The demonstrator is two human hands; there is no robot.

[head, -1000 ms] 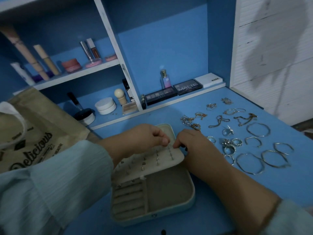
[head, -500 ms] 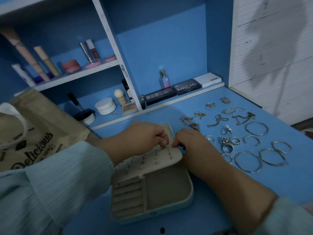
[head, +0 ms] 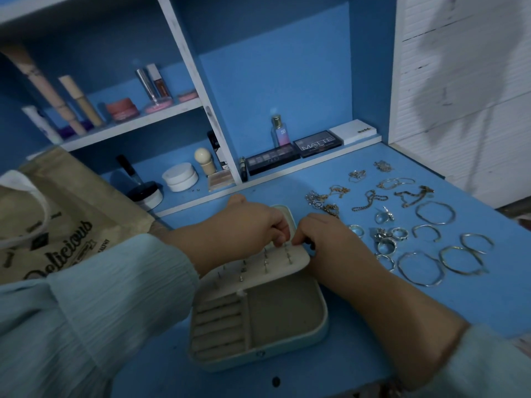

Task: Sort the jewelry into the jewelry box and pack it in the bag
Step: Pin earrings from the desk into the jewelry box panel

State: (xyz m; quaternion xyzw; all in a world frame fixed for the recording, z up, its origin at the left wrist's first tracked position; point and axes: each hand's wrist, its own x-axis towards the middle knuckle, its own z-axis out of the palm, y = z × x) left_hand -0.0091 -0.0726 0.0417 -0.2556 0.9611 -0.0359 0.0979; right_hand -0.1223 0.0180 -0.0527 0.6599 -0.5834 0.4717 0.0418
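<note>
An open pale jewelry box (head: 287, 344) lies on the blue desk, with ring rolls at its left and a bare compartment at its right. Over its far half lies a cream earring panel (head: 258, 267) studded with several earring posts. My left hand (head: 247, 225) and my right hand (head: 324, 239) meet at the panel's far right corner, fingertips curled and pinching something tiny there; what they pinch is too small to make out. Bangles (head: 419, 268), rings (head: 386, 239) and chains (head: 367, 201) are spread on the desk to the right. The brown paper bag (head: 66, 222) stands at the left.
Shelves behind hold cosmetics: eyeshadow palettes (head: 317, 143), a small perfume bottle (head: 280, 130), a white jar (head: 179, 176), tubes and pots higher up. A white panelled wall (head: 459, 96) borders the desk on the right. The desk's front edge runs just below the box.
Both hands stay at the panel's far corner, their fingertips drawn slightly closer together. The view has shifted a little; the box and jewelry lie as before.
</note>
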